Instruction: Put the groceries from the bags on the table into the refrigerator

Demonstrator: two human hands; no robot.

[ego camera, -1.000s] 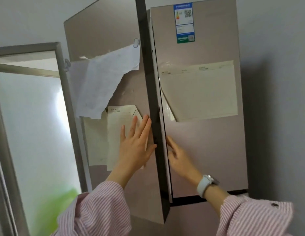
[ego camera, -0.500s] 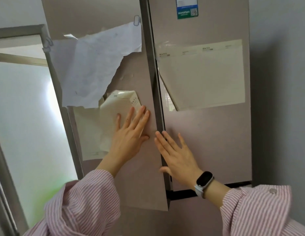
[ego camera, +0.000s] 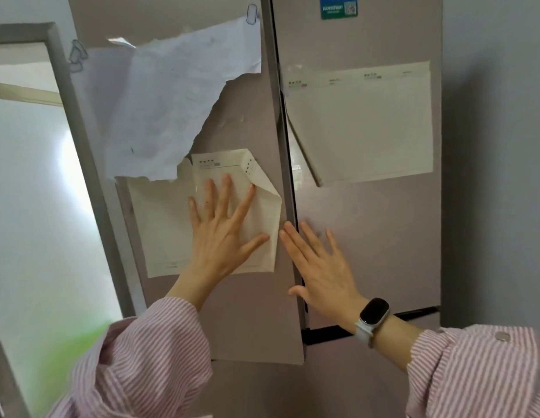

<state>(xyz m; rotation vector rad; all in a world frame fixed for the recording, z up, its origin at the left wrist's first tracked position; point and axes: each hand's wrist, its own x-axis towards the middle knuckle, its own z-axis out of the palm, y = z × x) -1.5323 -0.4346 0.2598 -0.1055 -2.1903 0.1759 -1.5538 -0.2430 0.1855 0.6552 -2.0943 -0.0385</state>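
Grey wall, frosted window at left. Refrigerator [ego camera: 368, 206] doors nearly shut; left hand [ego camera: 223, 236] and right hand [ego camera: 320, 267] flat, fingers spread, pressing them. No groceries or bags visible; loading probably done.

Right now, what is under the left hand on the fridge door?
A cream paper sheet, folded at its upper right corner, lies under the left hand, flat on the left door. Its top left is under a torn white paper. The hand hides whatever is written beneath it.
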